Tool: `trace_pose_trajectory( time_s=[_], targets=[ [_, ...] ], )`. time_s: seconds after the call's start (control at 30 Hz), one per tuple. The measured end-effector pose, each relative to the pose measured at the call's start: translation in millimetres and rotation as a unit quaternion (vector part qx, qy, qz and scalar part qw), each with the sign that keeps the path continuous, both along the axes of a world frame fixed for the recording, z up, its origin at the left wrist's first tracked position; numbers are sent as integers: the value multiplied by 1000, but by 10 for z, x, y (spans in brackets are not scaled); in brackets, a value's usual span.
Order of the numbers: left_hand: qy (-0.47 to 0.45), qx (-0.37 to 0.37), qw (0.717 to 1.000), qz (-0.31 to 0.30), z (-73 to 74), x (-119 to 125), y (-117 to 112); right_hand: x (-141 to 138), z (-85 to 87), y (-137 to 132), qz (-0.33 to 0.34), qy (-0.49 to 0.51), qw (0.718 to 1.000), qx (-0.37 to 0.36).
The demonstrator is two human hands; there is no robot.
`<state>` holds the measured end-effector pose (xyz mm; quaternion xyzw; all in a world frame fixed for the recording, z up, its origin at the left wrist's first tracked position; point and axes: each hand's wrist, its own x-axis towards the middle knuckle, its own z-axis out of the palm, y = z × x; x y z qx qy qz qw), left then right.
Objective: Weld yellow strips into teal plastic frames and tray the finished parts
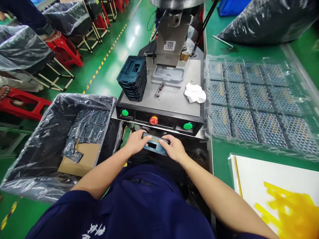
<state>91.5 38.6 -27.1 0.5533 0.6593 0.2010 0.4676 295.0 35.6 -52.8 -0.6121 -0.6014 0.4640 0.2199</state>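
Both hands hold a dark blue plastic housing (159,149) with a rectangular cutout, low in front of the press. My left hand (136,142) is closed on its left end, thumb on top. On the right end my right hand (174,148) grips it the same way. Just beyond the hands is the press's front panel, with a red stop button (154,120) between two green buttons (125,113). A stack of similar dark housings (133,78) stands at the left of the press plate (171,103). Under the press head (171,43) sits a grey fixture (168,75).
At left, a plastic-lined bin (27,159) holds several wrapped dark parts and cardboard (84,157). On the right lies a clear compartment tray (264,106) with patterned pieces. A white cloth (195,93) and tape roll (184,55) are on the press. Yellow strips lie on a white sheet (249,169).
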Motion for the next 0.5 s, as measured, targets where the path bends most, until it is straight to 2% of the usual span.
trace_pose_trajectory(
  time_s=[0.1,0.17,0.27,0.37,0.5],
  targets=[
    [144,70,987,6,65,109,-50,-58,-53,-43,-1,57,998,20],
    [191,113,975,14,90,182,-91,-95,-63,-79,1,97,995,26],
    [193,128,973,1,92,211,-104,-120,-56,-121,4,133,991,23],
    [153,127,980,-3,89,135,-54,-119,-69,-128,3,160,987,-2],
    [115,124,985,43,91,15,13,-119,-105,-95,-8,179,983,-30]
  ],
)
